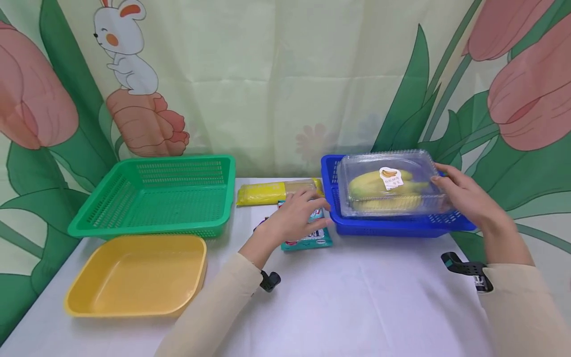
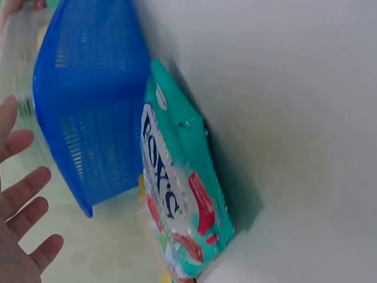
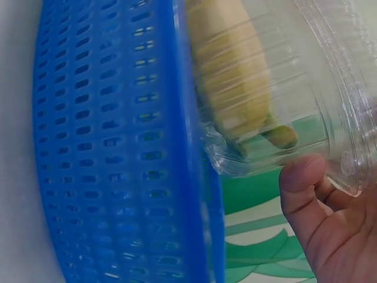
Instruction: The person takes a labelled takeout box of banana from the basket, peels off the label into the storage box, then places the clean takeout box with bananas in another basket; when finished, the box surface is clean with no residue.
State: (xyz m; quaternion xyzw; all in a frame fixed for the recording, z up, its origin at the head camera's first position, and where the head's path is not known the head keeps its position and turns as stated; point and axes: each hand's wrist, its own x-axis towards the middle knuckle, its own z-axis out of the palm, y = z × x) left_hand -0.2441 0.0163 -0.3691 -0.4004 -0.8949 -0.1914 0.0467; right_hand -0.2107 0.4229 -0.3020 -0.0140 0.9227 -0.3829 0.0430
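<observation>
My right hand (image 1: 466,193) grips the right end of a clear plastic clamshell box (image 1: 428,171) with bananas (image 1: 368,184) inside and a white label on its lid. The box sits over the blue basket (image 1: 401,228), tilted, overlapping its rim. In the right wrist view the thumb (image 3: 303,177) presses the box's side. My left hand (image 1: 292,218) hovers with fingers spread beside the basket's left end, over a teal FOX'S candy bag (image 1: 312,243). In the left wrist view that bag (image 2: 182,177) lies by the blue basket wall (image 2: 100,135), apart from the fingers.
Behind the left hand lies a yellow package (image 1: 263,194) with a see-through part. A green basket (image 1: 214,225) stands at the back left, with a yellow tray (image 1: 134,312) in front of it. A printed curtain (image 1: 285,89) hangs behind the white-covered table (image 1: 357,307).
</observation>
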